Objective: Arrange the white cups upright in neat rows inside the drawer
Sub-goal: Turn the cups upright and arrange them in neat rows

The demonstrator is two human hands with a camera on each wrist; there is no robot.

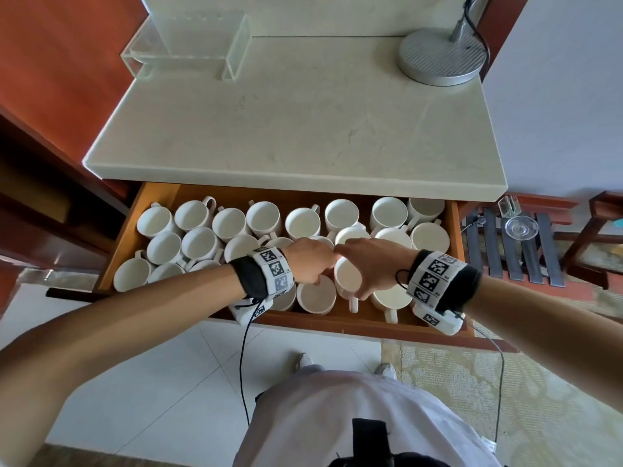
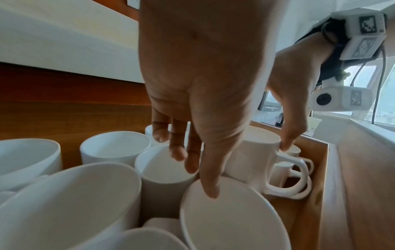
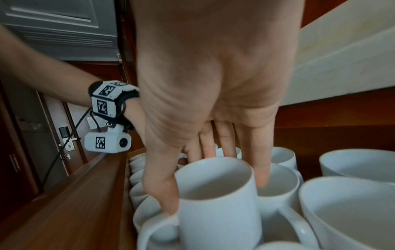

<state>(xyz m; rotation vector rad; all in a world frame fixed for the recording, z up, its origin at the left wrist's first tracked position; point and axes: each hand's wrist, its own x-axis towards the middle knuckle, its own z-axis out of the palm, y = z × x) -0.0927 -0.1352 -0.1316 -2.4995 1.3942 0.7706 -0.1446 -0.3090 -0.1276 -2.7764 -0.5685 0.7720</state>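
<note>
A wooden drawer (image 1: pixel 125 237) stands pulled out, packed with several white cups (image 1: pixel 194 215), mouths up, in loose rows. My right hand (image 1: pixel 367 267) grips one cup (image 1: pixel 347 276) near the drawer's front middle, thumb on one side of the wall and fingers on the far side. In the right wrist view this cup (image 3: pixel 220 219) sits higher than its neighbours, in my right hand (image 3: pixel 213 177). My left hand (image 1: pixel 315 276) hangs just left of it. Its fingers (image 2: pixel 177 152) are fairly straight, and the thumb touches the rim of a front cup (image 2: pixel 233 219).
A pale stone counter (image 1: pixel 286 129) overhangs the drawer's back. It carries a clear acrylic stand (image 1: pixel 192 45) and a round metal lamp base (image 1: pixel 441 55). A slatted rack with a glass dish (image 1: pixel 521 227) stands to the right. Cup handles (image 2: pixel 299 179) crowd the drawer's front wall.
</note>
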